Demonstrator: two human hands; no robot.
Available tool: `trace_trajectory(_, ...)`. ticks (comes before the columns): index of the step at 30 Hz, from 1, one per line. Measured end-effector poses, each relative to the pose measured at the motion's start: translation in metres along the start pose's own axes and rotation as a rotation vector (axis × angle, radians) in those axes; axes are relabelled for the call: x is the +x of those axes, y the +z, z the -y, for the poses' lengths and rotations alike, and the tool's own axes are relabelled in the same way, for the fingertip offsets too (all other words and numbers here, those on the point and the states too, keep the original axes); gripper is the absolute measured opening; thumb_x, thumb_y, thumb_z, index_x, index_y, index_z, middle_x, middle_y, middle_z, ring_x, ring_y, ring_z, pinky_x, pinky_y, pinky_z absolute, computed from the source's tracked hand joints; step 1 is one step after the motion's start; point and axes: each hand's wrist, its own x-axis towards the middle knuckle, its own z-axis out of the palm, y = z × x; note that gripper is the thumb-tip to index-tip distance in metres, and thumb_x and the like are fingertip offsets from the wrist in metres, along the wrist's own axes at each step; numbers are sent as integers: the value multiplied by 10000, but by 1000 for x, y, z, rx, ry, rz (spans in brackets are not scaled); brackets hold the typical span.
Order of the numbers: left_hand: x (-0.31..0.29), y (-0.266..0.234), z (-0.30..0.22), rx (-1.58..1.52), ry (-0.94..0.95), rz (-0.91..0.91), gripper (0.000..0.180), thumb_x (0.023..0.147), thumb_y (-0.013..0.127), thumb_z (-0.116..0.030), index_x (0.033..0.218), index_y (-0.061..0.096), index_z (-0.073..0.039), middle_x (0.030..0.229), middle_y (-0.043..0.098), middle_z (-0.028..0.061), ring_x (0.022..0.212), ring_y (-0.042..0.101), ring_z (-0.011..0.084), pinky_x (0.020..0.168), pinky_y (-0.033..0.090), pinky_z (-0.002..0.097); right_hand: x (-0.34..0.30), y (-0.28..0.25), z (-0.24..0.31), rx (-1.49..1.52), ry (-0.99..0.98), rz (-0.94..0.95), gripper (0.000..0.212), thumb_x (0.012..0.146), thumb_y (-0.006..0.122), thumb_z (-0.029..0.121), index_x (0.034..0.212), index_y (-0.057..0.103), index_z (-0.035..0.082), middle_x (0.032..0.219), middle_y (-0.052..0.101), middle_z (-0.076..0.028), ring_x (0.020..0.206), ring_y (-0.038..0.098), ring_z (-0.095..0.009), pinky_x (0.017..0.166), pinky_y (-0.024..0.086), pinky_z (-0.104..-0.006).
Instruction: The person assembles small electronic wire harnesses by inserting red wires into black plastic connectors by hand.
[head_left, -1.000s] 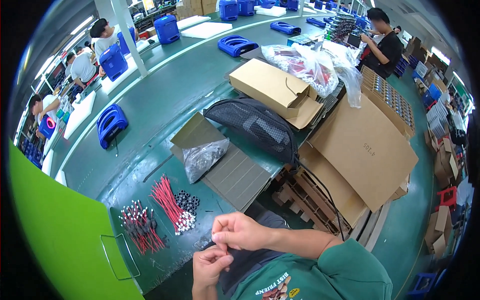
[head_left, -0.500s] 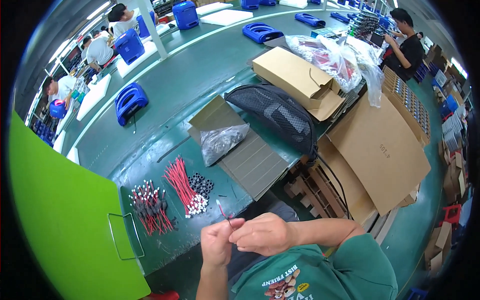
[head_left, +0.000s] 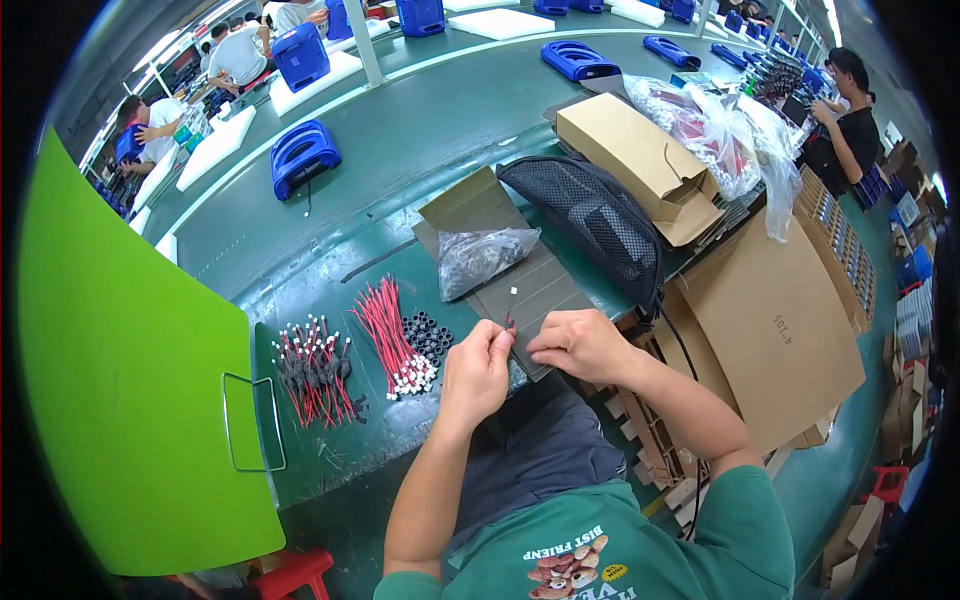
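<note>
My left hand (head_left: 478, 372) and my right hand (head_left: 578, 343) meet at the near edge of the green table (head_left: 400, 170), both pinching a short red wire (head_left: 510, 324) that sticks up between their fingertips. To the left of my hands lies a bundle of red wires with white ends (head_left: 393, 336). A cluster of small black rings (head_left: 428, 335) sits next to it. Further left lies a heap of red wires with black parts fitted (head_left: 314, 368).
A clear plastic bag (head_left: 482, 257) rests on grey cardboard (head_left: 530, 285). Behind are a black mesh bag (head_left: 594, 216), brown cartons (head_left: 640, 160) and flat cardboard (head_left: 775, 330). A green panel (head_left: 120, 380) stands at left. Blue housings (head_left: 304, 156) sit on the table. Other people work at the far benches.
The view has shifted so the table sits higher and closer. My hands have moved up to the table edge, still together on the red wire.
</note>
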Motion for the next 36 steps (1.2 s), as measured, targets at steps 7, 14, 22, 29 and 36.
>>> trace_trajectory(7,-7,-1,-3,-54,-103,81,162,880,479,-104,814,539,31,828,652,132,774,600,132,667,464,267,-2,6,-4,17,-1,64,113,702,651,160,793,655,94,742,563,-55,686,585,-251,596,464,-356)
trace_trajectory(14,-10,-2,-4,-43,-116,23,170,883,478,-106,811,538,37,844,654,137,779,603,140,676,468,272,1,15,-5,33,-12,65,69,711,636,138,748,636,80,741,557,-63,681,579,-268,589,463,-364)
trace_trajectory(22,-9,-1,0,-96,-151,21,175,883,480,-111,809,537,36,838,655,136,780,608,142,677,468,270,2,16,-3,53,-24,51,73,708,630,125,736,609,62,715,537,-79,672,569,-272,579,456,-362)
trace_trajectory(29,-9,0,4,-118,-115,-18,182,869,493,-140,807,534,26,804,649,160,674,634,251,586,466,327,1,11,1,123,63,73,98,693,643,112,744,578,61,736,532,-78,662,560,-269,574,455,-359)
trace_trajectory(36,-9,1,6,-128,-97,-22,185,863,499,-144,800,536,26,796,647,160,672,631,269,586,465,335,1,16,-8,81,-70,64,145,700,653,131,812,588,67,769,528,-81,664,560,-270,582,458,-363)
